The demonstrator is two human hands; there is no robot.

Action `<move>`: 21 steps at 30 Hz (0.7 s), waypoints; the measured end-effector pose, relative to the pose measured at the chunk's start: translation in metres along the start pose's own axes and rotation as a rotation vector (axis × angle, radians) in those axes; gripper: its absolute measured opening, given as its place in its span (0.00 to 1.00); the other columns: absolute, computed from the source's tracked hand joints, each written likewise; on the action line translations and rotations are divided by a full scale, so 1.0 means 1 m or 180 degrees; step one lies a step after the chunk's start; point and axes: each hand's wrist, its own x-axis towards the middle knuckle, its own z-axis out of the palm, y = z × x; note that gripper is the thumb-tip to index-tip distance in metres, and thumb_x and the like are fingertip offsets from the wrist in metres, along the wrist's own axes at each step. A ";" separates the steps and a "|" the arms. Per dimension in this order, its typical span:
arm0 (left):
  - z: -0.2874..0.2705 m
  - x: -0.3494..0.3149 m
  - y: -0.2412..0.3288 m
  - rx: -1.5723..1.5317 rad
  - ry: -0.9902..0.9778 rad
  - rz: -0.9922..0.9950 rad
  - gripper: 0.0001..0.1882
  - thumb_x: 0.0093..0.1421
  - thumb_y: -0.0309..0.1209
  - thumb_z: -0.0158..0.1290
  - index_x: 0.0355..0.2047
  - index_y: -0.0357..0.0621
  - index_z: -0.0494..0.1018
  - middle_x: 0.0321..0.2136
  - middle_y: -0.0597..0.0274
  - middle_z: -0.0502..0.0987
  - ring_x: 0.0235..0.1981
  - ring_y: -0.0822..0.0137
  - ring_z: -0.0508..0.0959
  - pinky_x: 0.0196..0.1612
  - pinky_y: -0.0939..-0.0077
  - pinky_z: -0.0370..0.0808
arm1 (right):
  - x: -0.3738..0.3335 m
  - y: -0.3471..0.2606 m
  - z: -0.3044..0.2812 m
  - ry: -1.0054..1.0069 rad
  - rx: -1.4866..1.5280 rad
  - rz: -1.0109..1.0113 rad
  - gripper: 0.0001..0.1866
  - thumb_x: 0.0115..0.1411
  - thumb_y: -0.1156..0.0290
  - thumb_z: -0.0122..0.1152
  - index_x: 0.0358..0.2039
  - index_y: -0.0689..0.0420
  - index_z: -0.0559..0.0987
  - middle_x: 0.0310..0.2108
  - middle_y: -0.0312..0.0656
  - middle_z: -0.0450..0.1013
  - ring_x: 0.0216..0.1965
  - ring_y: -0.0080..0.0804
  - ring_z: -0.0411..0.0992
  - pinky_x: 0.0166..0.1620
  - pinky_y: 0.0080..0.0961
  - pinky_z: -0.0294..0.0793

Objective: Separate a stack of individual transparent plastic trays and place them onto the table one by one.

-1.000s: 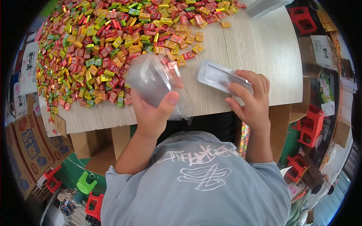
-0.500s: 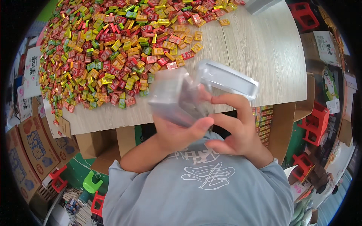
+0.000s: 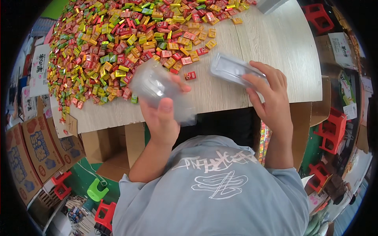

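My left hand point(image 3: 163, 122) is closed around a clear plastic box point(image 3: 153, 82), smeared by motion, in front of the heap; whether it is one piece or several nested is unclear. On the table to the right lies a shallow, clear whitish plastic tray point(image 3: 224, 69). Over its right end is my right hand point(image 3: 271, 88), fingers spread and thumb apart, fingertips at or just above the rim. A large heap of small red, yellow, orange and green wrapped packets point(image 3: 114, 51) covers the table's left and far side. One red packet point(image 3: 190, 75) lies apart near the left hand.
The pale wooden table point(image 3: 283, 59) has its near edge just ahead of my body. A grey bin point(image 3: 271, 4) stands at the far edge. Open cardboard boxes point(image 3: 106, 145) sit below the table edge. Red stools point(image 3: 332, 129) and a green stool point(image 3: 97, 190) stand on the floor.
My hands have parted: the left has moved left with the clear box, and the right has left it and moved up and right to the tray. The view has shifted slightly.
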 end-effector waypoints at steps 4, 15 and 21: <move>0.000 0.002 0.003 0.0030 0.0104 -0.0129 0.36 0.59 0.46 0.59 0.60 0.40 0.58 0.45 0.53 0.74 0.42 0.62 0.77 0.47 0.67 0.75 | 0.002 0.001 -0.002 0.0007 -0.0059 -0.0073 0.13 0.52 0.76 0.63 0.40 0.53 0.80 0.53 0.46 0.71 0.51 0.47 0.69 0.56 0.40 0.63; 0.019 0.015 -0.009 0.0273 -0.0409 -0.0553 0.39 0.57 0.40 0.61 0.63 0.42 0.54 0.48 0.55 0.73 0.45 0.69 0.74 0.49 0.73 0.72 | -0.005 0.015 0.010 0.0232 0.0213 -0.0068 0.10 0.52 0.68 0.67 0.32 0.57 0.77 0.51 0.49 0.72 0.49 0.48 0.71 0.51 0.41 0.68; 0.027 0.012 -0.009 0.0375 -0.0830 -0.0798 0.40 0.58 0.38 0.60 0.64 0.41 0.51 0.49 0.53 0.73 0.46 0.70 0.73 0.51 0.74 0.70 | -0.006 0.020 -0.003 0.0524 0.0088 -0.0357 0.11 0.50 0.67 0.69 0.31 0.57 0.78 0.50 0.48 0.74 0.47 0.48 0.72 0.49 0.39 0.69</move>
